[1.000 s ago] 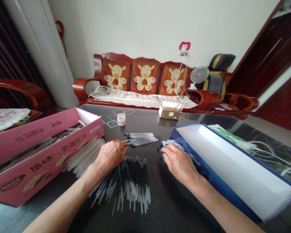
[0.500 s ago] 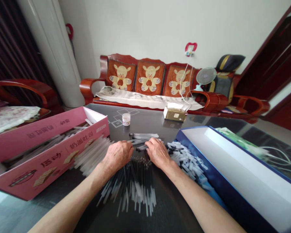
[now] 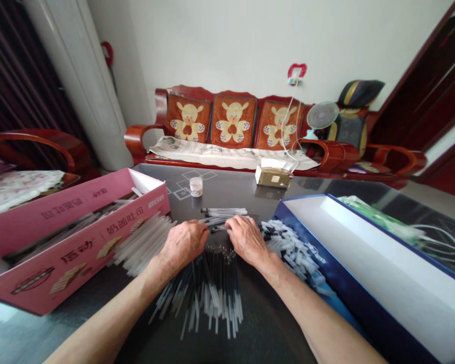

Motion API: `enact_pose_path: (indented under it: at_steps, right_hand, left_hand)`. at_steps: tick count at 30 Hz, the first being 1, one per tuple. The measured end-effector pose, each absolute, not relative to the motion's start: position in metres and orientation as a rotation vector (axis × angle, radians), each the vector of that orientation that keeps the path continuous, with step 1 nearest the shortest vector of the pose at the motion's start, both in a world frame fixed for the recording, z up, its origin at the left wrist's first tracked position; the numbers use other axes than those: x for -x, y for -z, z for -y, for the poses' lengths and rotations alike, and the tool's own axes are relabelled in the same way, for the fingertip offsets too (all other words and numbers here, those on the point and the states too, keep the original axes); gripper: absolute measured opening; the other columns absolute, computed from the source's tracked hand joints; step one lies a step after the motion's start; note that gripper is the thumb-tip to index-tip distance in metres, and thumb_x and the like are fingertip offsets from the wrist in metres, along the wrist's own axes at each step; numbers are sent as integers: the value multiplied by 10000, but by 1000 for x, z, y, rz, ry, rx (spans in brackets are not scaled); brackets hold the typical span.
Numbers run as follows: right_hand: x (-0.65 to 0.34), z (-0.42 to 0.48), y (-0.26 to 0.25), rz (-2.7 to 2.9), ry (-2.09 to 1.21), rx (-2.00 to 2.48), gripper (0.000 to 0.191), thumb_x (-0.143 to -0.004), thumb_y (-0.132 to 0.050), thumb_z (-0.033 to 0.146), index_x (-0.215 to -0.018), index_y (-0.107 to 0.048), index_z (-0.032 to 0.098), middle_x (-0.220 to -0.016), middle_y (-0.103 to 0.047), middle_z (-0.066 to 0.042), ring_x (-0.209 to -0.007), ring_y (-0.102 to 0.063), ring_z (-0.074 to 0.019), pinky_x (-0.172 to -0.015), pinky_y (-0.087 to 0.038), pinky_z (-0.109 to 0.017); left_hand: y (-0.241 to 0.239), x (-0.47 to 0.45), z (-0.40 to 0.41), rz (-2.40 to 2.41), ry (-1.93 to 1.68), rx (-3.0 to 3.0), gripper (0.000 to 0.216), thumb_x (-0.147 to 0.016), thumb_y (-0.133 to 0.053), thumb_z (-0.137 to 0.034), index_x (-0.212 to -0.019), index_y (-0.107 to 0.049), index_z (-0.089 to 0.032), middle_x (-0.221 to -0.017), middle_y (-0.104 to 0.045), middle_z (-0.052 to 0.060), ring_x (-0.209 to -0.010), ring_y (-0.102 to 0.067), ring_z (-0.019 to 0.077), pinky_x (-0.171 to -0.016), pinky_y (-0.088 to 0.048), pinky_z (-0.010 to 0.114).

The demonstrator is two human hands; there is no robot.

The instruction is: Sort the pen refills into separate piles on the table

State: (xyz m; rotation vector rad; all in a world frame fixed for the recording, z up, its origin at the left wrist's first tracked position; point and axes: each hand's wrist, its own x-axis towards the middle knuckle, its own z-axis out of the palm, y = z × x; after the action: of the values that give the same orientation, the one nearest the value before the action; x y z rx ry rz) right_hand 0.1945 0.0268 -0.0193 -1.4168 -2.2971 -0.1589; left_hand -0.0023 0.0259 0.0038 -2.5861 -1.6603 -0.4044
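Observation:
My left hand (image 3: 185, 241) is closed, its fingers curled beside a pile of pen refills (image 3: 227, 283) with dark ink and clear ends. Whatever its fingertips pinch is hidden. Opposite it, a small gap away, my right hand (image 3: 246, 236) is also closed with its fingertips pointing inward; what it grips cannot be made out. Just beyond both hands, several pens (image 3: 227, 212) lie crosswise, partly covered by the right hand. Left of my left wrist is a stack of frosted pen barrels (image 3: 142, 247). White and black pen caps (image 3: 296, 258) are heaped right of my right hand.
A pink box (image 3: 109, 237) holding more barrels stands on the dark table (image 3: 265, 318) at left. A blue box (image 3: 364, 253) with a white inside is at right, beside a green packet (image 3: 379, 217). Farther back are a small tub (image 3: 196, 187) and a tissue box (image 3: 273, 176).
Both hands stay almost in place, with only slight finger movement. The view has shifted a little; the piles look the same.

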Motion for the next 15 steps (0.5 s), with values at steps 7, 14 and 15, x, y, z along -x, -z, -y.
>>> enact_pose_path:
  at_steps: [7,14,15]
  right_hand:
    - [-182,-18,-7,1811,-124,1084,423,-869,-493,150,-1282,-444,226,-950,-590,-47,-872,-587,-177,-845,-468,-335]
    - [-163,-12,-9,1322,-943,893,593,-812,-594,262,-1352,-357,326,-910,-563,21,-700,-635,-116,-698,-540,-280]
    - [-161,-12,-7,1264,-1008,869,575,-802,-609,280,-1330,-386,323,-908,-569,23,-705,-639,-118,-694,-543,-280]
  left_hand:
    - [3,1,-27,1437,905,2611,330,-889,-496,-393,-1137,-575,-189,-879,-628,37,-699,-613,151,-637,-472,258]
    - [-3,-5,-21,1023,1184,2757,546,-872,-559,-416,-1323,-384,-166,-1027,-607,76,-846,-614,153,-767,-521,272]
    - [-3,-6,-21,1010,1180,2774,535,-874,-562,-390,-1325,-381,-167,-1036,-606,77,-843,-614,151,-767,-523,271]
